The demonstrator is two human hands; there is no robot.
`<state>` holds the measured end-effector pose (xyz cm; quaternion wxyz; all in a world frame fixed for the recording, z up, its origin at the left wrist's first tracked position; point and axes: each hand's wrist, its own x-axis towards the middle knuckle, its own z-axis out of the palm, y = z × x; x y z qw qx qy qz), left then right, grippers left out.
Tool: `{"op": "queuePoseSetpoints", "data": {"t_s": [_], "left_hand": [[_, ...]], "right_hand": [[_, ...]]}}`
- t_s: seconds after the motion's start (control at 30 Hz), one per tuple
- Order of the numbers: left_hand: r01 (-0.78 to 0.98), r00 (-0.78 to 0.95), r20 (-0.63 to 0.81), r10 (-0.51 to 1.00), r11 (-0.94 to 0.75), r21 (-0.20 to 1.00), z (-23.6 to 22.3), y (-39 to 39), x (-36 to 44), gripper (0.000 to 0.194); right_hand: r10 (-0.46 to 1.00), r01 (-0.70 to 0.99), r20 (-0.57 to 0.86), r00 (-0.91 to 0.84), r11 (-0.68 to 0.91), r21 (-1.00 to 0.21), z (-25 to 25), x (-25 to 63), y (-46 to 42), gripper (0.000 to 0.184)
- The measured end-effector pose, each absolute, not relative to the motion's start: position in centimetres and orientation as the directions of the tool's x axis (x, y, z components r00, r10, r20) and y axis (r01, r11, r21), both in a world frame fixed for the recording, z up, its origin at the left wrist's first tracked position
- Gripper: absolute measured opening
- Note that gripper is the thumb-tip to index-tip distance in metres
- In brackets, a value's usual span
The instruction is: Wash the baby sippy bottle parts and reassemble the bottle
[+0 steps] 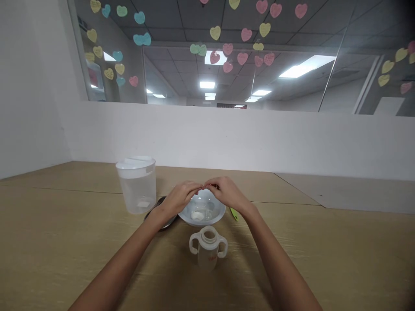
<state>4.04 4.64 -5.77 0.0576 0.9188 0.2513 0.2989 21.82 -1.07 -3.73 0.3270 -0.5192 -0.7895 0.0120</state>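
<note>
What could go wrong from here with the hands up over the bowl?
Both the left hand and the right hand have their fingertips close together above the bowl; anything pinched there, too small to make out, might drop in. The two-handled cup stands open-topped between the forearms, so pulling an arm inward could knock it over.
</note>
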Motion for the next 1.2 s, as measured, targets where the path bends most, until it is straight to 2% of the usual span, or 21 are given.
{"op": "queuePoseSetpoints", "data": {"t_s": [0.1,0.17,0.43,0.73,0.83,0.93,1.03,1.1,1.2], "left_hand": [[0.38,0.674,0.534,0.51,-0.86,0.342,-5.4,4.3,4.1,0.031],[0.384,0.645,0.545,0.535,-0.844,0.374,-5.2,4.1,4.1,0.032],[0.437,0.597,0.548,0.586,-0.811,0.39,-4.7,3.6,4.2,0.031],[0.433,0.534,0.537,0.653,-0.757,0.49,-4.8,3.4,4.3,0.035],[0.437,0.585,0.537,0.607,-0.795,0.422,-4.5,3.5,4.1,0.035],[0.5,0.623,0.573,0.532,-0.835,0.231,-4.1,3.7,3.5,0.038],[0.565,0.629,0.613,0.478,-0.823,0.063,-3.6,4.1,2.5,0.048],[0.582,0.624,0.625,0.468,-0.813,0.028,-3.3,4.5,1.8,0.051],[0.594,0.615,0.642,0.459,-0.805,0.006,-3.2,4.8,1.5,0.042]], "right_hand": [[0.813,0.757,0.533,-0.233,0.496,-0.425,-3.7,22.0,-1.0,0.028],[0.803,0.757,0.556,-0.212,0.495,-0.427,-3.7,21.8,-1.1,0.028],[0.784,0.861,0.601,-0.154,0.405,-0.308,-3.7,20.0,-1.4,0.03],[0.828,0.86,0.561,0.001,0.286,-0.422,-3.7,18.8,-1.8,0.031],[0.838,0.813,0.545,-0.007,0.322,-0.486,-3.7,19.1,-1.5,0.028],[0.851,0.748,0.526,-0.019,0.361,-0.557,-3.8,20.0,-1.1,0.025],[0.864,0.687,0.504,0.001,0.366,-0.628,-3.9,21.3,-0.7,0.022],[0.886,0.624,0.464,-0.007,0.366,-0.69,-3.9,22.1,-0.5,0.023],[0.912,0.555,0.405,-0.057,0.367,-0.747,-4.1,23.1,-0.1,0.024]]}}
